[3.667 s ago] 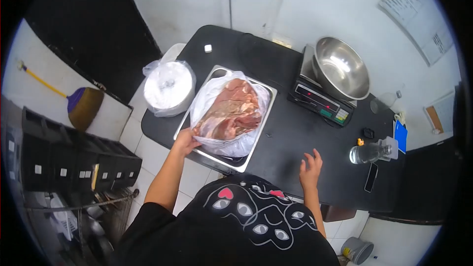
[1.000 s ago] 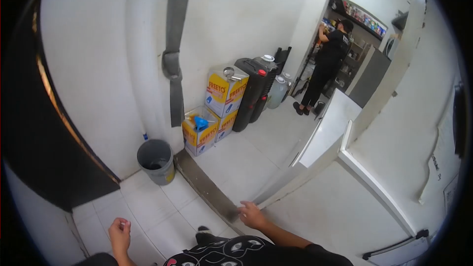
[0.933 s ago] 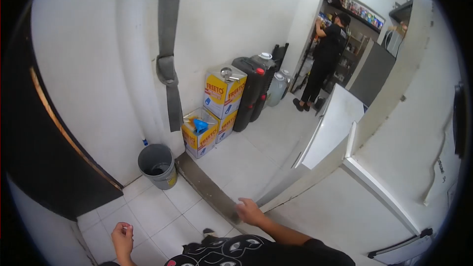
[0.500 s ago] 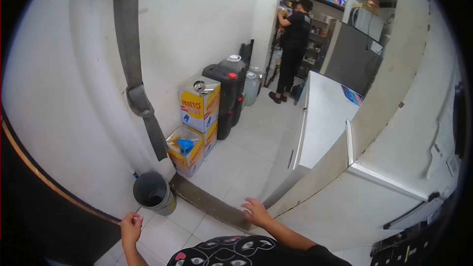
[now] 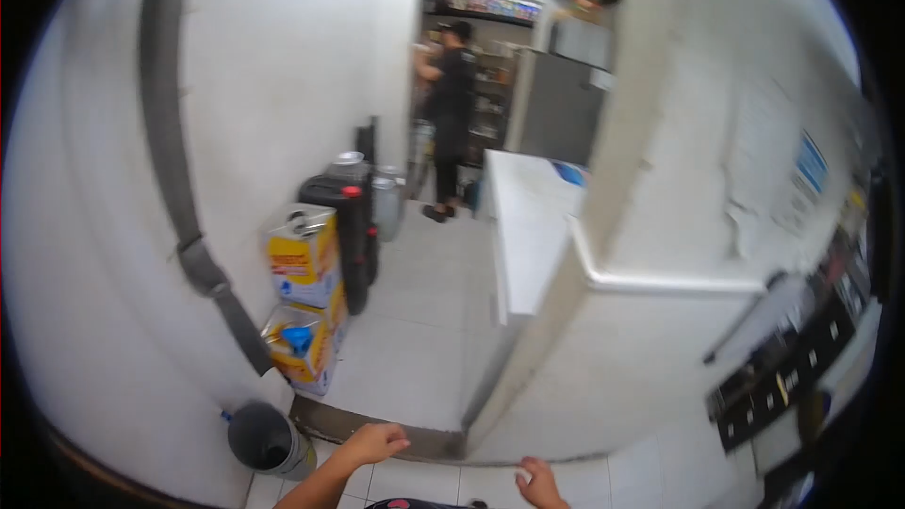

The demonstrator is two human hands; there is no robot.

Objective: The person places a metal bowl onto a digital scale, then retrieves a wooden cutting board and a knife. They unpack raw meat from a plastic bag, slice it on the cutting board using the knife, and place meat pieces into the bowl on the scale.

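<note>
My left hand (image 5: 380, 441) is held out low in front of me, above the raised floor sill (image 5: 436, 444). Its fingers are loosely bent, with nothing seen in them. Lower and to the right, my right hand (image 5: 537, 484) hangs over the floor tiles with thumb and fingers apart, holding nothing visible. The closest thing to my left hand, apart from the sill, is a grey bucket (image 5: 261, 436) on the floor by the left wall. Neither hand touches any object that I can make out.
Yellow-and-white tins (image 5: 304, 259), one with a blue funnel (image 5: 296, 337), and black jerrycans (image 5: 353, 245) line the left wall. A white-topped counter (image 5: 528, 226) stands right of the passage. Another person (image 5: 452, 113) stands at shelves beyond. A wall corner (image 5: 603, 226) juts out at right.
My view has turned to the right, so the room shifts left in the picture. My left hand has swung inward and forward; my right hand has dropped lower.
</note>
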